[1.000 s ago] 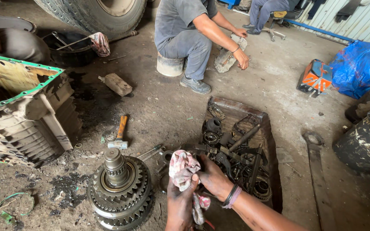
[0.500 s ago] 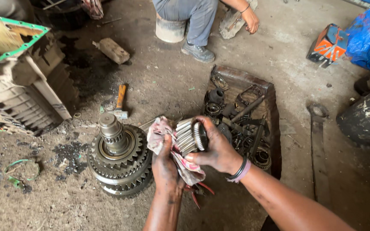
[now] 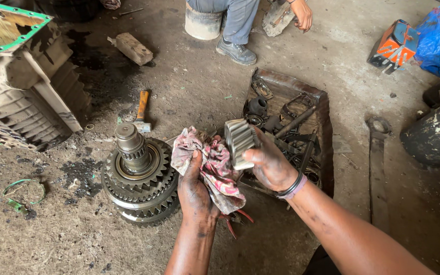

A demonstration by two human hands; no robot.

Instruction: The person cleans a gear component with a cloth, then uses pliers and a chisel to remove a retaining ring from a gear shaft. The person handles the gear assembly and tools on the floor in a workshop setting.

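My right hand (image 3: 268, 165) grips a shiny metal gear (image 3: 239, 142) by its lower side, held up over the dirt floor. My left hand (image 3: 195, 189) clutches a stained pink and white rag (image 3: 211, 165) that lies against the gear's left face. Just left of my hands stands a stack of large dirty gears on a splined shaft (image 3: 138, 175). Red-handled pliers (image 3: 236, 220) lie on the ground below the rag, partly hidden by my arm.
A rusty metal tray (image 3: 323, 109) of greasy parts lies behind my right hand. A gearbox housing with a green gasket (image 3: 21, 86) stands at left, a hammer (image 3: 141, 109) near it. A long wrench (image 3: 378, 168) lies right. Another person's leg and hand (image 3: 301, 11) show at top.
My right hand has lifted the gear out of the tray area and brought it to the rag. The view has tilted down and closer to my hands.
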